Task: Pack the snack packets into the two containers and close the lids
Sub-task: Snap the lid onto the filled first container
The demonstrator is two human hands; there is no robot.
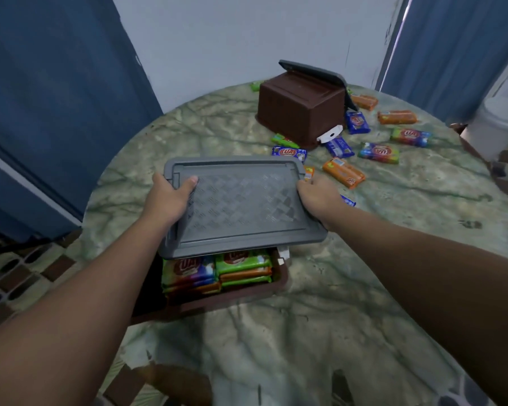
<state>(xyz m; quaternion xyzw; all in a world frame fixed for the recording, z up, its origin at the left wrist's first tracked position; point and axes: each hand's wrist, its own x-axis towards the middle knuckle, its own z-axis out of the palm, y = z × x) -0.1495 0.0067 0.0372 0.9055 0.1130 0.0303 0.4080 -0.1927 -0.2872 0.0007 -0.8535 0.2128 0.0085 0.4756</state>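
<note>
My left hand point(170, 197) and right hand point(316, 194) each grip a short edge of the grey lid point(241, 206), which I hold tilted above the near brown container point(279, 284). Stacked snack packets point(217, 269) fill that container. A second brown container point(301, 108) lies upturned farther back on the marbled surface point(364, 273), with loose packets point(343, 172) beside it.

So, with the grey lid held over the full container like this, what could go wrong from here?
1. The snack packets are stacked high in the near container, so the grey lid may not seat and could crush them.
2. The left hand and right hand hold the lid tilted and offset, so it may close crooked.
3. Many loose packets lie beside the upside-down far container; half the packing remains.
</note>
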